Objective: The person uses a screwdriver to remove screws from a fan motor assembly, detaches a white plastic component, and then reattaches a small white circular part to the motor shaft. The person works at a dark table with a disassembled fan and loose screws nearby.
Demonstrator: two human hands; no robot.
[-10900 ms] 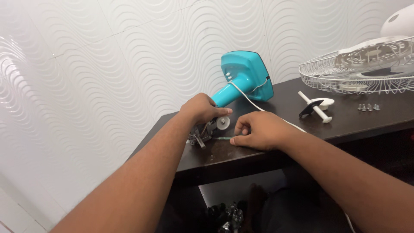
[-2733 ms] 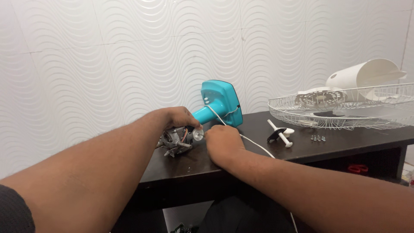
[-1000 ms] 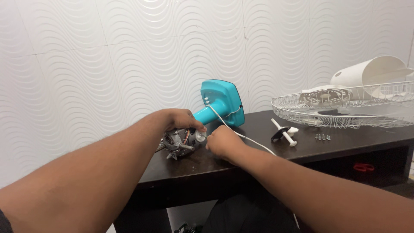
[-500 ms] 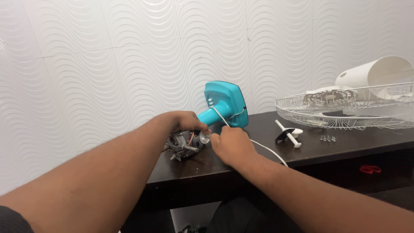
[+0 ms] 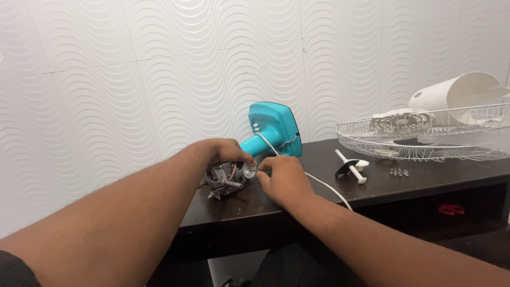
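Fan motor [image 5: 223, 178] sits on the dark counter [image 5: 372, 191], just left of the teal housing [image 5: 273, 130]. Left hand [image 5: 226, 151] clamps it; right hand [image 5: 281, 178] pinches something small at its shaft end. Best steadied firmly, fingers clear of the white cord [image 5: 324, 186].

I have one view, from my head camera, looking forward and slightly down along my forearms at the table's [image 5: 404, 186] left front corner, close in, facing the wavy white wall [image 5: 133, 79] behind it.
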